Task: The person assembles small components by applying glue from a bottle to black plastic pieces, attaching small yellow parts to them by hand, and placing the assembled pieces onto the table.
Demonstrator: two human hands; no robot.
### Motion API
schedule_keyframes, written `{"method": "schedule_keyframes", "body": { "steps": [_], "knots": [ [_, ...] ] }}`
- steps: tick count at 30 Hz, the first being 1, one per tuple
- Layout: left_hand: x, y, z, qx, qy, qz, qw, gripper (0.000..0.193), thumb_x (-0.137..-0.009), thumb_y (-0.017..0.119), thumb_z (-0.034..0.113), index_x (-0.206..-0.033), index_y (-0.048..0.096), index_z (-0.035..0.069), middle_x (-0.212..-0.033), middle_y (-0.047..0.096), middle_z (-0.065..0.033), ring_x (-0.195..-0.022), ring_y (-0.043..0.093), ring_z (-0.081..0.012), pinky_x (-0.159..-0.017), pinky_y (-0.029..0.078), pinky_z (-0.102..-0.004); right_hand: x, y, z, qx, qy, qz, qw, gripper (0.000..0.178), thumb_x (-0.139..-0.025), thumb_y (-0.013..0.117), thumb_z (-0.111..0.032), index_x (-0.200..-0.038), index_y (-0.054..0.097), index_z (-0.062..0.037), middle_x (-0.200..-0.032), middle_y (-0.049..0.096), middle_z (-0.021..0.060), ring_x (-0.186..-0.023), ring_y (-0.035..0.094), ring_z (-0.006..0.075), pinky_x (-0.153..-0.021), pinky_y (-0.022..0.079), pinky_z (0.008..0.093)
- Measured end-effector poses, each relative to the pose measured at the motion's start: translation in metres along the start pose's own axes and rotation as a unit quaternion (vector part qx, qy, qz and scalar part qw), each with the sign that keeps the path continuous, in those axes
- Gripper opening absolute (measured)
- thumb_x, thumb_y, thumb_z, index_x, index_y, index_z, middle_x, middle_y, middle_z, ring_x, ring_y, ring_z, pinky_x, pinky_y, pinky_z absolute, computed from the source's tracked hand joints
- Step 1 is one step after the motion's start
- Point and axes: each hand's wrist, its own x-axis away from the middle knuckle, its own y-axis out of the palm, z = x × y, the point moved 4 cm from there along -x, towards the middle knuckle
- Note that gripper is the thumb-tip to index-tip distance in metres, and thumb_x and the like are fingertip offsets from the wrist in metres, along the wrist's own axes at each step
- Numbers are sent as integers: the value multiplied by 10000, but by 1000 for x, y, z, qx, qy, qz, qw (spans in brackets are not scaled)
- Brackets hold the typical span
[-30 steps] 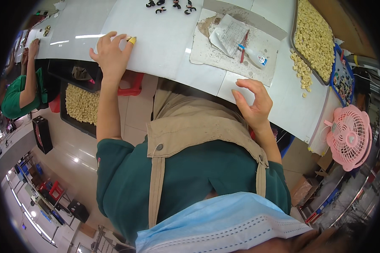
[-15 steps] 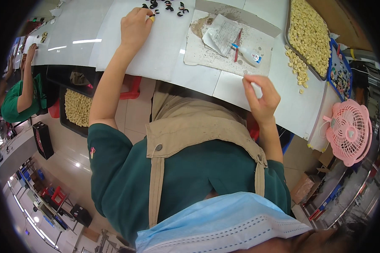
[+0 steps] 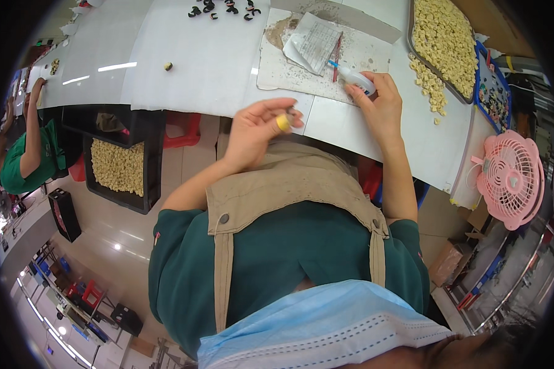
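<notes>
pinching a small dark piece [image 3: 291, 111] between thumb and fingertips, the left hand [image 3: 256, 128], a yellow guard on one finger, hangs over the near edge of the white counter [image 3: 209, 61]. the right hand [image 3: 380, 106] rests on the counter, closed around a small white squeeze bottle with a blue tip [image 3: 354, 75], which lies at the near edge of a stained grey cardboard mat [image 3: 363, 55]. on the mat lie a folded printed paper sheet [image 3: 317, 43] and a red pen [image 3: 337, 49]. far of the mat, a row of small black curved pieces [image 3: 223, 7] sits near the counter's far edge; a single tan lump [image 3: 167, 66] lies alone on the open white stretch to the left. right of the mat, a dark tray of pale yellow pieces [image 3: 440, 37] spills some onto the counter, beside a blue tray [image 3: 492, 92]. a pink round fan [image 3: 511, 178] stands past the counter's right edge. below the left edge, a black crate of pale pieces [image 3: 120, 169] stands on the floor.
</notes>
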Motion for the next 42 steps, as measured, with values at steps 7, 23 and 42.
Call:
{"method": "schedule_keyframes", "body": {
  "steps": [7, 23, 42],
  "knots": [
    [12, 15, -19, 7, -48, -12, 999, 326, -804, 631, 43, -1115, 547, -13, -969, 632, -117, -865, 627, -172, -703, 474, -241, 43, -14, -21, -220, 32, 42, 974, 228, -820, 630, -175, -965, 566, -11, -721, 584, 79, -616, 546, 128, -577, 433, 234],
    [22, 22, -22, 0, -67, -10, 998, 309, -814, 597, -13, -1117, 540, -31, -943, 640, -128, -897, 623, -185, -808, 494, -271, 96, -19, -52, -219, -146, 128, 956, 223, -658, 723, -82, -815, 580, -17, -591, 531, 63, -439, 468, 142, -407, 371, 233],
    [24, 21, -22, 7, -81, -22, 996, 317, -813, 603, -10, -1122, 535, -38, -954, 635, -135, -907, 623, -188, -818, 497, -281, 93, -18, -62, -183, -140, 124, 965, 226, -633, 737, -81, -789, 581, -33, -574, 517, 56, -430, 462, 152, -399, 372, 243]
  ]
}}
